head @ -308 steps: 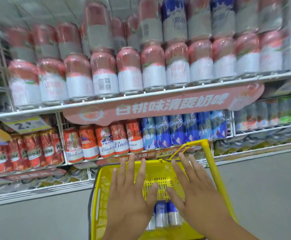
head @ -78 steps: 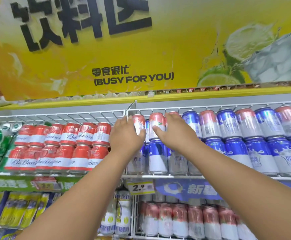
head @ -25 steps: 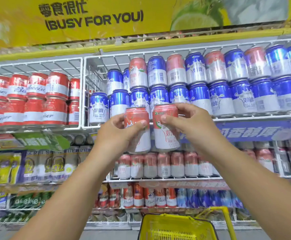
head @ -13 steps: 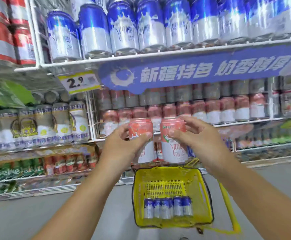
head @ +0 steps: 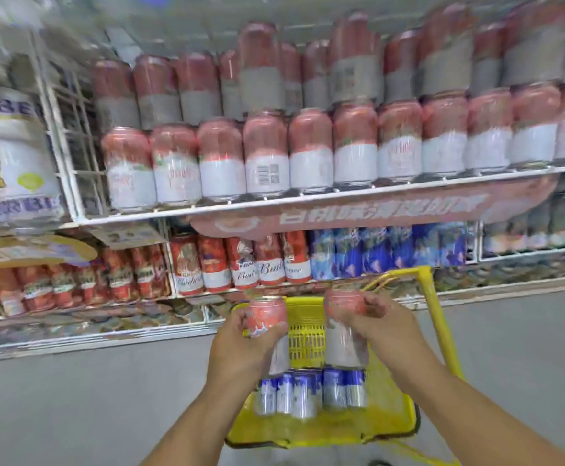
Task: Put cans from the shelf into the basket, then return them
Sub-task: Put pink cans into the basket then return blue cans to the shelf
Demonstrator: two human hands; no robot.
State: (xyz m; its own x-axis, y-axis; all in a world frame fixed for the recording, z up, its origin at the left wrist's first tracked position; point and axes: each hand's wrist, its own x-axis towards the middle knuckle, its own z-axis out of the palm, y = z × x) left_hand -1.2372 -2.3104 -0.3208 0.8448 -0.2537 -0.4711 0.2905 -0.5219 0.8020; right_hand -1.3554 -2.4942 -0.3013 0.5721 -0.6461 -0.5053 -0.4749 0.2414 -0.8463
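Note:
My left hand (head: 237, 348) grips a pink-and-white can (head: 267, 317) and my right hand (head: 388, 327) grips a second pink-and-white can (head: 345, 338). Both cans are upright and held just above the yellow basket (head: 398, 412) on the floor. Several blue-and-white cans (head: 308, 388) stand in a row inside the basket, just below the two held cans. The picture is blurred by motion.
Shelves face me: a row of pink-and-white cans (head: 311, 153) at eye height, red cans (head: 240, 264) and blue cans (head: 375, 247) below. The basket's yellow handle (head: 435, 317) rises on the right. Grey floor (head: 72, 398) lies left and right of the basket.
Both hands have come down with the two pink cans from chest height to just over the basket. My view has dropped toward the lower shelves and the floor.

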